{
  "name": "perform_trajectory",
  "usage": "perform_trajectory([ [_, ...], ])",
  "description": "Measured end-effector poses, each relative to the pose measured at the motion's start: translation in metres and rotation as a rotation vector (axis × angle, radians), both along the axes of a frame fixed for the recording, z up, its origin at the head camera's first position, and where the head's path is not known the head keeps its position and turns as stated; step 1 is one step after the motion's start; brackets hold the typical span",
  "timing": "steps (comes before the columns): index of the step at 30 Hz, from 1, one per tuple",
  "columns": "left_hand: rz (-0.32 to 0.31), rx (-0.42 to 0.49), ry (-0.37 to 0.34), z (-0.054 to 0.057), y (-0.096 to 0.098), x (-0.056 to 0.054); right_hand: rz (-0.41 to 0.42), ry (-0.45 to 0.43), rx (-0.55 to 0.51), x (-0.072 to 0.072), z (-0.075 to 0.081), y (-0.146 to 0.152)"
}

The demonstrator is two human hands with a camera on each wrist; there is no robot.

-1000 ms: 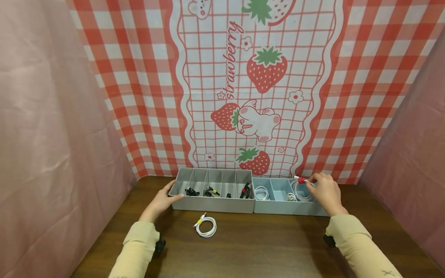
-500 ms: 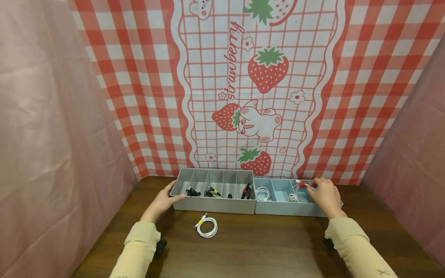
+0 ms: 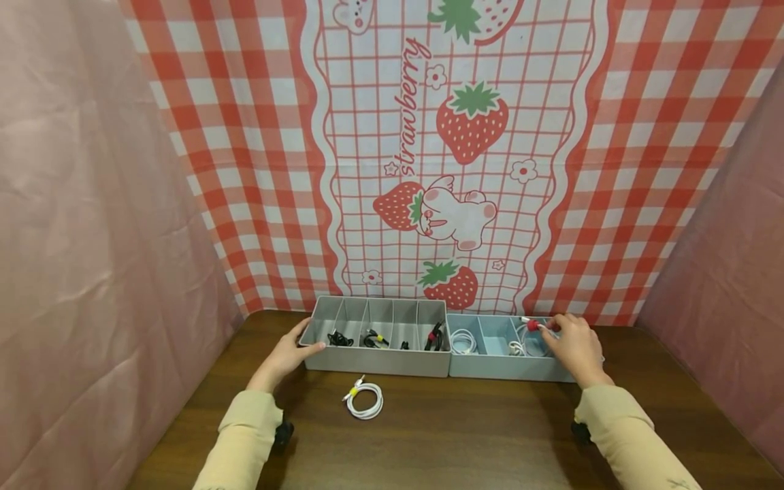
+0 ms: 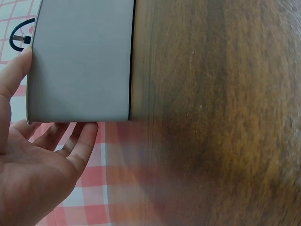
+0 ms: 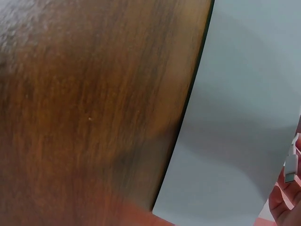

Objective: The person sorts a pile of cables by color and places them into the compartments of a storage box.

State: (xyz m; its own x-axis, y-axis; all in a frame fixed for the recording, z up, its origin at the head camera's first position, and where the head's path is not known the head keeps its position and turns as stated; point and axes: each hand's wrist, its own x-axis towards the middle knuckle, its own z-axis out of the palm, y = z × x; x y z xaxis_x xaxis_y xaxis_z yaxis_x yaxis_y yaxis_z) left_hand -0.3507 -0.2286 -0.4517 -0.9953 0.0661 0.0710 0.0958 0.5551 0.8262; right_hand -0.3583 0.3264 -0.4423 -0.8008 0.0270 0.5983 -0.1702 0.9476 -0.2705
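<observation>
In the head view my left hand (image 3: 283, 355) rests against the left end of the grey divided box (image 3: 376, 363). The left wrist view shows its thumb at the rim and its other fingertips touching the end wall. My right hand (image 3: 576, 348) pinches a coiled white cable with a red tie (image 3: 534, 326) at the right part of the blue divided box (image 3: 511, 368); the coil hangs low in a compartment. In the right wrist view a white plug (image 5: 291, 168) shows by the fingers. The hand hides the blue box's right end.
A coiled white cable with a yellow tie (image 3: 365, 401) lies on the brown table (image 3: 453, 435). Black cables (image 3: 339, 338) sit in the grey box. Another white coil (image 3: 463, 341) is in the blue box's left compartment. A strawberry-print cloth (image 3: 471, 129) hangs behind.
My right hand has lowered the red-tied cable slightly into the blue box; over the last half second it barely moves. My left hand stays against the grey box.
</observation>
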Motion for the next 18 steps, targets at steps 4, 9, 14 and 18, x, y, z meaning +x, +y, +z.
perform_trajectory([
  [4,0.002,-0.003,0.004,0.0,0.0,-0.001,0.011,0.034,0.007,0.001,0.002,0.001],
  [9,0.0,-0.007,0.007,0.0,-0.001,0.0,0.026,0.056,0.018,0.005,0.008,0.001],
  [14,-0.003,0.001,0.031,-0.001,-0.001,0.0,0.034,0.056,0.03,0.01,0.017,-0.002],
  [18,-0.022,0.016,0.066,-0.003,-0.001,-0.001,0.037,0.05,0.031,0.014,0.025,-0.004],
])
